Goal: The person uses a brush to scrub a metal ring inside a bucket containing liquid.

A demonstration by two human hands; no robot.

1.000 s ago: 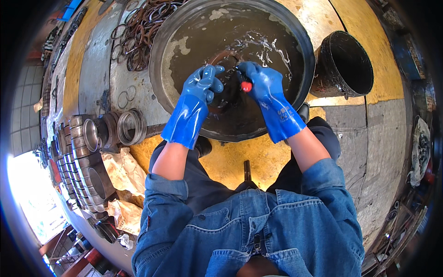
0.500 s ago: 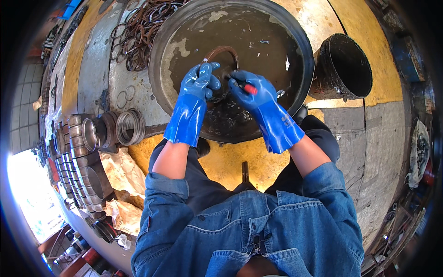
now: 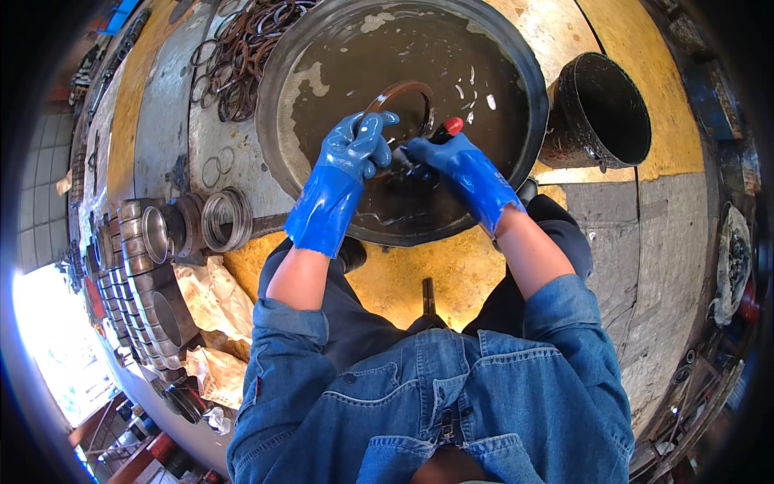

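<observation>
- Left hand (image 3: 353, 152): fingers partly curled, holding the brown ring (image 3: 409, 87) at upper centre, inside the outline of the basin (image 3: 269, 121).
- Right hand (image 3: 451, 158): closed around a red-ended tool (image 3: 453, 126) (its working end is blurred), right of centre.

Long blue gloves cover the left hand (image 3: 355, 152) and the right hand (image 3: 442, 155), duller and greyer over the fingers, brighter and glossy along the wide, loose cuffs (image 3: 321, 211). A blue denim jacket (image 3: 500, 403) covers the upper body, with pale stitching along its seams, a dark round button (image 3: 349, 377) on the left chest and a small dark fastener (image 3: 447, 419) near the neck. Both sleeves (image 3: 564, 306) are folded back into thick denim bands, leaving the forearms bare. The trousers (image 3: 556, 235) are dark, as are the shoes (image 3: 528, 192).
</observation>
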